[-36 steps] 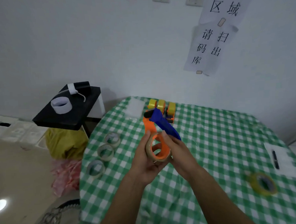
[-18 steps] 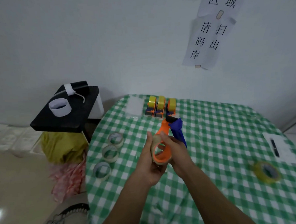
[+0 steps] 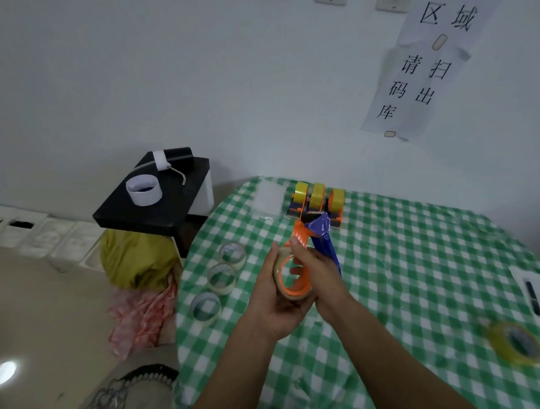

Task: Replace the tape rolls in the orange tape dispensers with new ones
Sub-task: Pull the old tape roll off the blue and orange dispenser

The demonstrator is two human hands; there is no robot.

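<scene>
Above the green checked table (image 3: pixel 421 259) I hold an orange tape dispenser (image 3: pixel 298 289) with a blue handle (image 3: pixel 325 242). My left hand (image 3: pixel 273 301) cups the clear tape roll (image 3: pixel 280 274) on the dispenser's orange hub from the left and below. My right hand (image 3: pixel 317 273) grips the dispenser from the right, fingers curled into the hub. Three clear tape rolls (image 3: pixel 221 277) lie in a row near the table's left edge. A yellow tape roll (image 3: pixel 515 343) lies flat at the right. Three dispensers with yellow rolls (image 3: pixel 318 201) stand at the table's far side.
A black stool top (image 3: pixel 156 201) with a white paper ring and a black tube stands left of the table. Under it sit a yellow bag (image 3: pixel 134 261) and pink plastic. A white sheet with a black pen (image 3: pixel 533 297) lies at the right edge.
The dispenser has tilted more upright in my hands, and its blue handle now points away from me. My hands stay on the roll and hub. The camera has shifted slightly.
</scene>
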